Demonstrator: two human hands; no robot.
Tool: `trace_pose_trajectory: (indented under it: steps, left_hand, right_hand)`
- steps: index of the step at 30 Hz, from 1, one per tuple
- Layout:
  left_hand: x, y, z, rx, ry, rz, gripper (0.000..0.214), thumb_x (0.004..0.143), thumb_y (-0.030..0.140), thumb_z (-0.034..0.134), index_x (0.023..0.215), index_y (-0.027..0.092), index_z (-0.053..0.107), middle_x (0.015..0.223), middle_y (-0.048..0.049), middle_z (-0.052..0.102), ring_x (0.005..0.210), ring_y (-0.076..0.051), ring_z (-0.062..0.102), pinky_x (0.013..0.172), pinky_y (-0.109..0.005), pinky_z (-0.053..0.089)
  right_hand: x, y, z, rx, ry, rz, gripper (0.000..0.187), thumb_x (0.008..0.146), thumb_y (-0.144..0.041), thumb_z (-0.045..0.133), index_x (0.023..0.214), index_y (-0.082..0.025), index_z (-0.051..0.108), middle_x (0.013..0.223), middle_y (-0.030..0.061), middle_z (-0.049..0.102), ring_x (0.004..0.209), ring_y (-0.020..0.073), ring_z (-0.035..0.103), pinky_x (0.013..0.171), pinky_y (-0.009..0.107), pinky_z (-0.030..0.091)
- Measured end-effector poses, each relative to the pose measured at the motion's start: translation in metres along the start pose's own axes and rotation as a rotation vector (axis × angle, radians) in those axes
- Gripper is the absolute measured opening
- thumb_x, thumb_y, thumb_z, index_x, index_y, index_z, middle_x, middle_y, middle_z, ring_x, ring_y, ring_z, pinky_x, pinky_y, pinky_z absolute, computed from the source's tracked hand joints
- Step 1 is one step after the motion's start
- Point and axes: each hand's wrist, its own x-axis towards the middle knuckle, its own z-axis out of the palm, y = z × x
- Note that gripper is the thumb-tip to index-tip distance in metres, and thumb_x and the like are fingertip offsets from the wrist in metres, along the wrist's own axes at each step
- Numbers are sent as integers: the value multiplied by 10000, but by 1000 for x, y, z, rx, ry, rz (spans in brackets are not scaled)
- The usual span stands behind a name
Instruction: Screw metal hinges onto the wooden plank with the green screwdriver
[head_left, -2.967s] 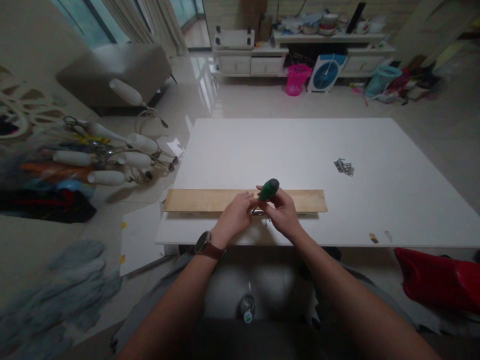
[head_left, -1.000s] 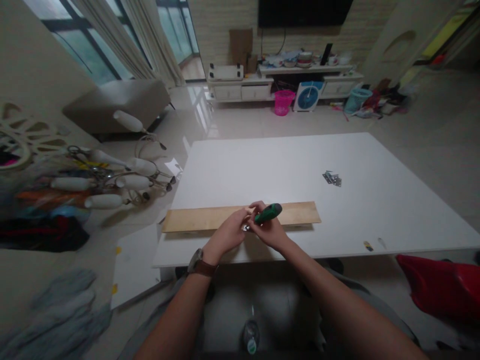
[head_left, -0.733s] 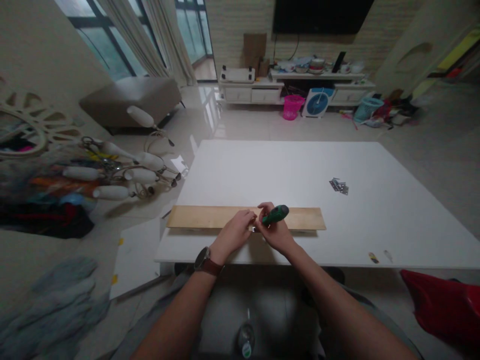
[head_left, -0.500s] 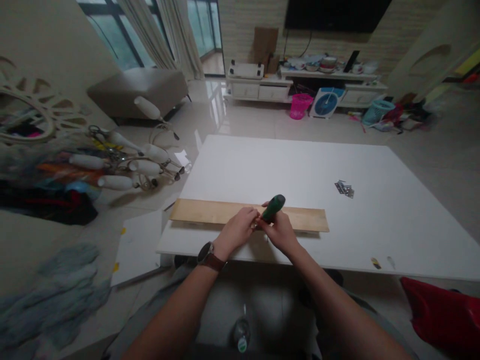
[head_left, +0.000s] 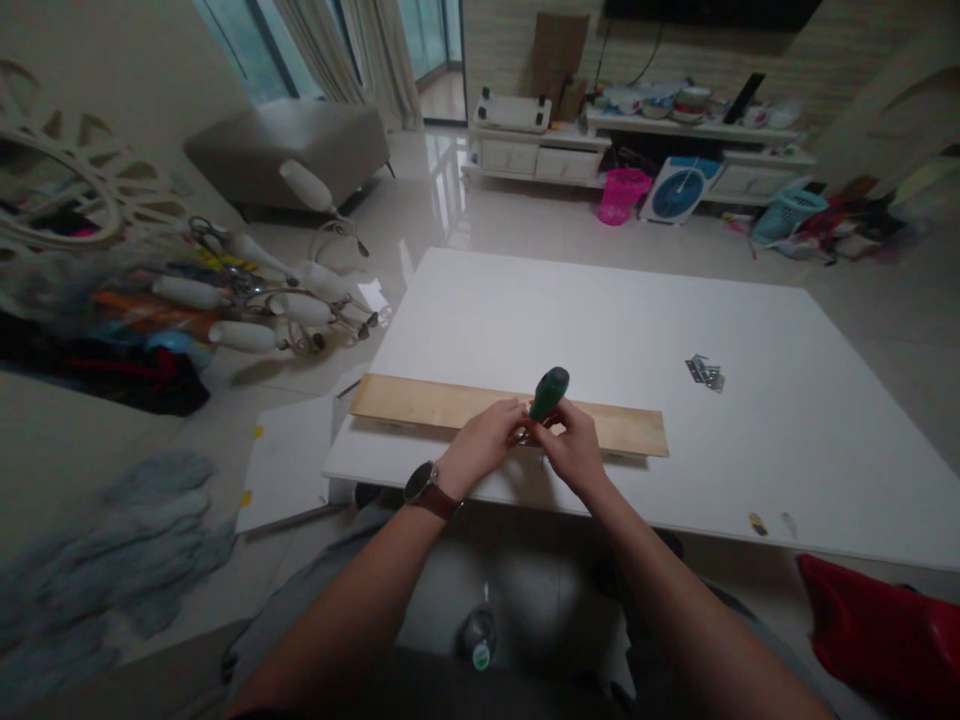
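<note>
A green-handled screwdriver (head_left: 550, 393) stands tilted over the front edge of a long wooden board (head_left: 420, 402). My right hand (head_left: 574, 443) has its fingers closed around the lower part of the screwdriver. Close against it, my left hand (head_left: 487, 437) is closed at the board's edge, its fingertips pinched by the screwdriver's lower end. A small shiny metal piece shows beneath the fingers, too small to name. The board lies across the near side of a large white panel (head_left: 600, 310). The screwdriver's tip is hidden by my fingers.
Several metal hinges (head_left: 705, 372) lie on the panel to the right. A small yellow-and-black item (head_left: 758, 523) sits near its front edge. A lamp with white shades (head_left: 244, 337) is at the left. A red object (head_left: 877, 625) stands at the lower right, a bottle (head_left: 480, 640) below.
The camera view has shifted slightly, so the panel and room appear moved. Both hands stay together at the board's edge with the screwdriver still held.
</note>
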Motion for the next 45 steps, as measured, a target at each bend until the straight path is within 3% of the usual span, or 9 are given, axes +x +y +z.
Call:
trace_pose_trajectory:
  steps: [8, 15, 22, 30, 37, 41, 45]
  left_hand:
    - [-1, 5, -3, 14, -17, -23, 247, 957, 118, 549, 1125, 237, 687, 1201, -82, 704, 1165, -255, 653, 1045, -401, 537]
    - [0, 8, -3, -18, -17, -26, 290, 979, 127, 518, 1172, 247, 697, 1195, -76, 703, 1175, -251, 658, 1066, -400, 541]
    - [-1, 8, -3, -58, -11, -25, 363, 922, 47, 529, 1184, 219, 714, 1201, -98, 707, 1170, -256, 674, 1075, -401, 535]
    - [2, 10, -6, -106, 7, -12, 409, 835, 41, 597, 1195, 198, 714, 1170, -105, 728, 1132, -272, 685, 1056, -426, 548]
    - [2, 20, -10, -167, 16, -30, 324, 841, 47, 600, 1107, 172, 736, 1109, -113, 758, 1102, -271, 705, 1019, -395, 557]
    - [4, 20, -14, -293, 82, -83, 294, 792, 32, 637, 1039, 162, 730, 1037, -89, 777, 1021, -241, 728, 969, -379, 582]
    - [8, 16, -20, -508, 214, -112, 405, 724, -24, 585, 1062, 156, 717, 1090, -71, 782, 1047, -201, 733, 1014, -395, 587]
  right_hand:
    - [-4, -1, -2, -61, 70, -13, 189, 794, -318, 784, 929, -242, 675, 721, -11, 713, 632, 176, 670, 623, 296, 555]
    - [-6, -4, -3, -76, 91, -29, 196, 809, -332, 783, 948, -250, 672, 730, 2, 747, 638, 193, 708, 620, 307, 586]
    - [-6, -2, -2, -30, 16, -60, 184, 868, -284, 705, 1044, -241, 673, 917, 57, 823, 789, 222, 782, 710, 348, 633]
    - [-7, -4, -3, -27, 22, -50, 226, 876, -291, 697, 1091, -249, 642, 897, 36, 799, 738, 200, 747, 642, 316, 599]
    - [-6, -3, -3, -53, 26, -109, 216, 879, -242, 679, 1090, -261, 634, 911, 28, 790, 768, 204, 736, 697, 331, 593]
    - [-6, -4, -4, -82, 11, -119, 198, 874, -234, 666, 1068, -262, 635, 949, 41, 797, 801, 217, 735, 718, 346, 587]
    - [-6, -6, -5, -78, -10, -114, 215, 867, -212, 665, 1075, -260, 639, 923, 29, 788, 731, 199, 705, 716, 347, 578]
